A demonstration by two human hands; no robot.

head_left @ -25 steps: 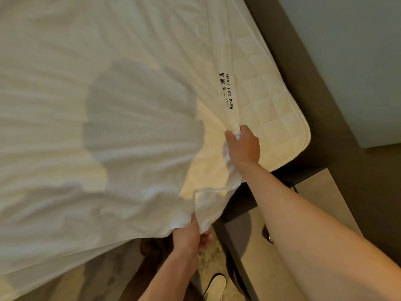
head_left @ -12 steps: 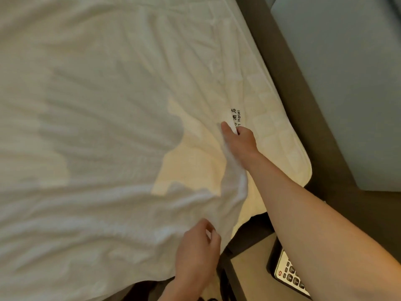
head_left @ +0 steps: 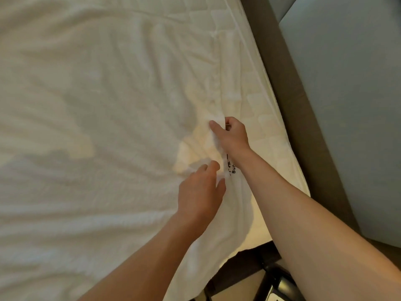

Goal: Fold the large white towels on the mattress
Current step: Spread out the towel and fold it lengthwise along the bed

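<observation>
Left hand (head_left: 200, 190) advanced beside right hand (head_left: 233, 135), both pinching towel (head_left: 97, 127).

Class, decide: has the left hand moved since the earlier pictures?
Yes. The left hand went from the mattress near edge farther onto it, toward the right hand.

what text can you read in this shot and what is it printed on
"Bun": black print on the edge of the towel; the rest is covered by the wrist of the right hand.
A row of characters beside it, on the same edge: mostly hidden and too blurred to read.
No other text shows.
</observation>
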